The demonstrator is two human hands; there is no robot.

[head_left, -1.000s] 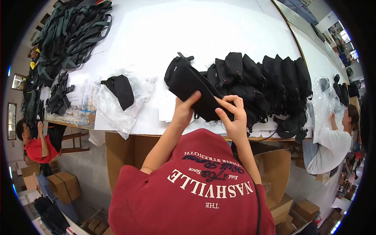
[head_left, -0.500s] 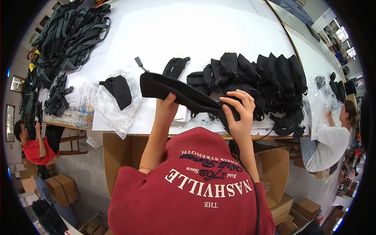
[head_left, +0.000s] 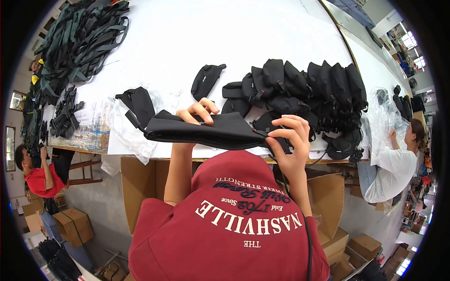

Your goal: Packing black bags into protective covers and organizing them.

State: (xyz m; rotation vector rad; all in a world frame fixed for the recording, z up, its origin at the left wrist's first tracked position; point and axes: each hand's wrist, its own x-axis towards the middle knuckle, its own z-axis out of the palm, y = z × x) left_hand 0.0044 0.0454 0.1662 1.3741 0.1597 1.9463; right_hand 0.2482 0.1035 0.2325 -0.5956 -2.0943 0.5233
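Note:
I hold a black zippered pouch (head_left: 225, 131) level above the near edge of the white table. My left hand (head_left: 198, 113) has its fingers bent over the pouch's far side near the middle. At the pouch's right end, my right hand (head_left: 293, 136) pinches the corner between thumb and fingers. Whether that end's strap is in the pinch too, I cannot tell. Beyond the left hand lies a single black pouch (head_left: 207, 80), and another black pouch (head_left: 140, 104) rests on clear plastic (head_left: 124, 133) to the left.
Rows of black pouches (head_left: 330, 89) cover the table's right part. Dark straps (head_left: 84, 44) are heaped at far left. An open cardboard box (head_left: 140, 187) stands under the near edge. One person in red (head_left: 47, 175) sits left, another in white (head_left: 396, 168) right.
The pouch has turned over from its gaping side and now lies flatter and lower. My left hand has shifted from beneath it to over its far side; the right still pinches its end.

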